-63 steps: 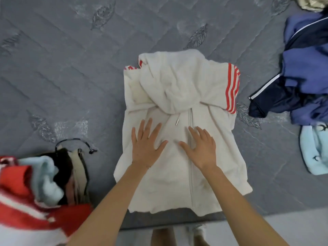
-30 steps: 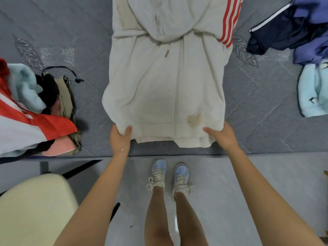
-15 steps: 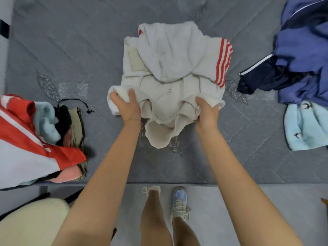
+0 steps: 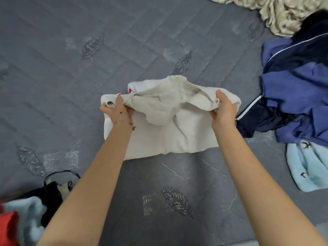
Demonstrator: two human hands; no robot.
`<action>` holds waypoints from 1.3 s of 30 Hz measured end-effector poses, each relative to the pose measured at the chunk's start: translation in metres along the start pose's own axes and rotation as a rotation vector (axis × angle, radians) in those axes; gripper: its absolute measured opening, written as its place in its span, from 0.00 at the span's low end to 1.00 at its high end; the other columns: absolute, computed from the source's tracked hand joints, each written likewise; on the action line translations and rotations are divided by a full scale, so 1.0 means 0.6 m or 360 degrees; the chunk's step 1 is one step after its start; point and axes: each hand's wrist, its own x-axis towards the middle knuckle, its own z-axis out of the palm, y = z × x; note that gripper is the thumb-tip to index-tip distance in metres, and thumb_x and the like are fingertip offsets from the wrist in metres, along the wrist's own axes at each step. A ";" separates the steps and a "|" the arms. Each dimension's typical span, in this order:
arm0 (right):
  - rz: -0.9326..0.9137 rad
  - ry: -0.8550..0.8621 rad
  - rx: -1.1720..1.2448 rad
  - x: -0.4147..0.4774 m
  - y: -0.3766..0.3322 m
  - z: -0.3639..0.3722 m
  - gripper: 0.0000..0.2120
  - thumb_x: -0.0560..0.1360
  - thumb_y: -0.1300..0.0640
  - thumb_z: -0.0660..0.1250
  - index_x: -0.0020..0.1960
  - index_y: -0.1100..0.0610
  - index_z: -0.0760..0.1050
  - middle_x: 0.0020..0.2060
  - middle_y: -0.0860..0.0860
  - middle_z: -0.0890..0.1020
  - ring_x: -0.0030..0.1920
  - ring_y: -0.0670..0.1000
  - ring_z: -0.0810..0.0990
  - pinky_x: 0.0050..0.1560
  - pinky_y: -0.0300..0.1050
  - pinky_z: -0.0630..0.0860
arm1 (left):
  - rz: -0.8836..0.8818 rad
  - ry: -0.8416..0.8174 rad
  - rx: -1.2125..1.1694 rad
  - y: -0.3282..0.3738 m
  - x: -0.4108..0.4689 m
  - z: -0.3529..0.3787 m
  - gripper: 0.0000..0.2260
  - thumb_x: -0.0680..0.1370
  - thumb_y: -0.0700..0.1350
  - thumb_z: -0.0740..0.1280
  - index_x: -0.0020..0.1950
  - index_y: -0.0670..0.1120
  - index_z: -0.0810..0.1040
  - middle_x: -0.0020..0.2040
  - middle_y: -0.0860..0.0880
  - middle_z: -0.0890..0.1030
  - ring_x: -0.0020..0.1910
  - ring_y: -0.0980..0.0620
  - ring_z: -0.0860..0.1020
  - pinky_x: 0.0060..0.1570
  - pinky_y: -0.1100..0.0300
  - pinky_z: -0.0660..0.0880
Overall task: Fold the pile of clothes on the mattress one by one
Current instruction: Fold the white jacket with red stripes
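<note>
A white hoodie (image 4: pixel 170 125) is seen in the middle of a grey quilted mattress (image 4: pixel 71 68). Its lower part lies flat on the mattress, and a second layer of cloth is doubled over it and is held up a little at both sides. Small red marks are seen at the far left corner of the hoodie.

The left edge of this upper layer is gripped by the left hand (image 4: pixel 117 110); the fingers are curled into the cloth and are closed on it. The right edge is gripped by the right hand (image 4: pixel 223 110), with the thumb laid on top of the cloth and the other fingers under it. Both forearms are stretched out over the near part of the mattress.

To the right of the hoodie, just beside it, a dark blue jacket (image 4: pixel 298 96) with a thin white stripe is heaped. Nearer than the jacket, still to the right of the hoodie, a light blue garment (image 4: pixel 308 167) is laid. Far to the right and beyond the hoodie, a beige cloth (image 4: pixel 284 13) is crumpled at the edge of the view.

To the near left of the hoodie, well apart from it, a pile of clothes is seen: a light blue fleece (image 4: pixel 30 215), a black garment (image 4: pixel 53 194) with a thin black cord (image 4: pixel 60 173), and a red piece (image 4: pixel 8 226) at the corner.
</note>
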 end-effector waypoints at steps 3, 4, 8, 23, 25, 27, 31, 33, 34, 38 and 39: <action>-0.0030 -0.0021 -0.0049 0.037 -0.013 0.039 0.06 0.78 0.62 0.65 0.46 0.52 0.73 0.42 0.48 0.79 0.42 0.46 0.79 0.50 0.44 0.78 | -0.0023 0.0083 -0.0018 0.007 0.046 0.038 0.25 0.78 0.35 0.64 0.71 0.42 0.55 0.53 0.45 0.71 0.41 0.51 0.77 0.30 0.56 0.79; -0.0031 -0.0044 -0.0042 0.050 -0.018 0.049 0.05 0.78 0.61 0.65 0.46 0.52 0.72 0.43 0.49 0.79 0.43 0.46 0.79 0.51 0.44 0.78 | -0.0039 0.0122 -0.0017 0.010 0.065 0.049 0.24 0.78 0.36 0.64 0.70 0.41 0.57 0.55 0.43 0.72 0.41 0.51 0.77 0.30 0.56 0.79; 0.0130 -0.0351 -0.0036 0.117 -0.032 0.079 0.09 0.80 0.48 0.61 0.52 0.52 0.75 0.48 0.49 0.81 0.54 0.49 0.80 0.57 0.46 0.74 | -0.0038 0.0101 -0.0074 0.009 0.128 0.080 0.24 0.79 0.43 0.65 0.71 0.44 0.58 0.58 0.44 0.78 0.37 0.54 0.82 0.27 0.62 0.77; -0.0345 -0.0438 -0.2557 0.270 0.065 -0.023 0.40 0.71 0.28 0.59 0.77 0.39 0.49 0.79 0.49 0.44 0.78 0.54 0.40 0.75 0.59 0.40 | 0.0876 -0.0701 0.3226 -0.145 0.152 0.048 0.32 0.76 0.69 0.48 0.77 0.62 0.44 0.78 0.56 0.39 0.76 0.47 0.35 0.71 0.38 0.34; -0.0321 -0.0470 -0.2444 0.285 0.067 -0.037 0.43 0.70 0.27 0.61 0.77 0.39 0.47 0.78 0.48 0.43 0.78 0.54 0.40 0.75 0.59 0.43 | 0.0833 -0.0601 0.3282 -0.146 0.157 0.052 0.32 0.76 0.69 0.47 0.77 0.61 0.42 0.78 0.55 0.38 0.77 0.45 0.36 0.70 0.36 0.35; -0.0334 -0.0475 -0.2237 0.290 0.068 -0.042 0.49 0.68 0.30 0.66 0.78 0.43 0.42 0.78 0.48 0.43 0.78 0.52 0.41 0.75 0.57 0.45 | 0.0868 -0.0525 0.3258 -0.149 0.150 0.056 0.32 0.77 0.68 0.46 0.78 0.59 0.42 0.79 0.51 0.38 0.77 0.43 0.37 0.71 0.35 0.36; -0.0292 -0.0215 -0.1812 0.294 0.069 -0.035 0.60 0.65 0.37 0.75 0.78 0.56 0.38 0.78 0.50 0.52 0.78 0.51 0.50 0.76 0.54 0.51 | 0.1642 -0.0878 0.2939 -0.168 0.096 0.053 0.30 0.79 0.65 0.48 0.78 0.55 0.48 0.79 0.44 0.47 0.77 0.40 0.45 0.71 0.35 0.40; -0.0273 -0.0163 -0.2006 0.297 0.069 -0.032 0.54 0.66 0.35 0.73 0.77 0.59 0.49 0.76 0.54 0.56 0.76 0.54 0.54 0.74 0.58 0.55 | 0.1947 -0.1204 0.3059 -0.191 0.078 0.042 0.31 0.78 0.68 0.47 0.78 0.57 0.50 0.79 0.46 0.51 0.77 0.39 0.49 0.70 0.32 0.45; -0.0288 -0.0154 -0.2141 0.298 0.069 -0.031 0.49 0.67 0.35 0.72 0.76 0.59 0.54 0.75 0.55 0.58 0.75 0.56 0.55 0.73 0.59 0.56 | 0.1855 -0.1270 0.3210 -0.200 0.078 0.039 0.33 0.76 0.70 0.45 0.78 0.59 0.46 0.79 0.47 0.48 0.77 0.40 0.48 0.70 0.32 0.45; -0.0356 -0.0361 -0.1980 0.307 0.066 -0.032 0.35 0.70 0.40 0.72 0.69 0.58 0.66 0.68 0.54 0.67 0.70 0.56 0.63 0.70 0.53 0.63 | 0.1367 -0.1128 0.3408 -0.227 0.104 0.035 0.35 0.71 0.75 0.39 0.73 0.64 0.29 0.77 0.51 0.33 0.77 0.42 0.37 0.70 0.34 0.37; -0.0335 -0.0461 -0.1825 0.308 0.063 -0.032 0.33 0.70 0.43 0.73 0.69 0.56 0.67 0.67 0.53 0.70 0.69 0.55 0.67 0.69 0.53 0.66 | 0.1343 -0.1129 0.3413 -0.230 0.106 0.040 0.35 0.71 0.75 0.40 0.72 0.64 0.29 0.77 0.51 0.32 0.76 0.41 0.36 0.70 0.34 0.36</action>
